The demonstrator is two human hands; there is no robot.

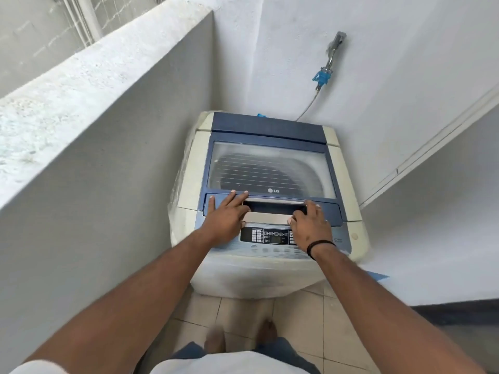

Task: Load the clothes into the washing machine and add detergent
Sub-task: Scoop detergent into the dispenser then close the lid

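Both hands (226, 215) (310, 225) (fingers forward) rest on washer lid handle (272, 203).

The control panel (272, 236) lettering is being rendered too small to be read, and its right end is being covered by the right hand (310, 225). The feet (240, 338) are being blurred. The drum interior is being obscured by the hazy lid (270, 168).

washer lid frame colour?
Dark blue frame around a clear window on the top-loading washing machine lid; the body is cream. Head view, the only one.
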